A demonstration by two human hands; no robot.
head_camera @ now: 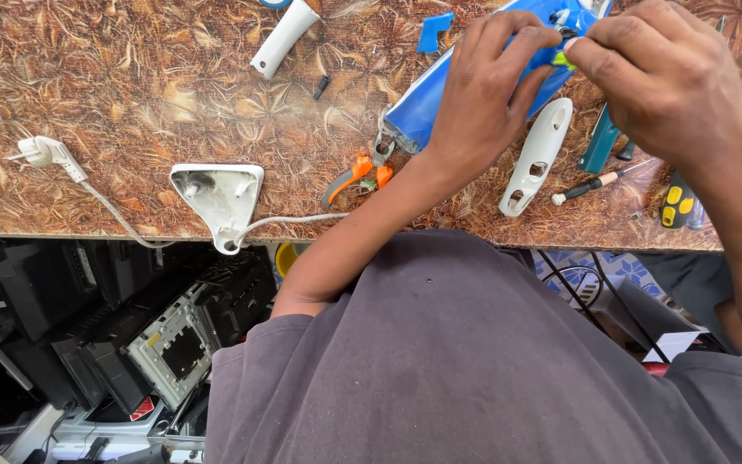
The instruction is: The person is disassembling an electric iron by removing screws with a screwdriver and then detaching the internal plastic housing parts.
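Both hands, left hand (483,94) and right hand (667,77), pinch a small yellow-green part (564,59), mostly hidden, over the blue casing (427,107).

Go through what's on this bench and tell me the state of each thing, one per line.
Blue appliance body: opened, lying on the bench, both hands at its upper end.
Left hand: fingers pinching at a small yellow-green part.
Right hand: pinching the same part.
White triangular cover: detached, hollow side up, cord attached.
Plug: unplugged.
Orange-handled pliers: lying unused.
White handle shell: detached.
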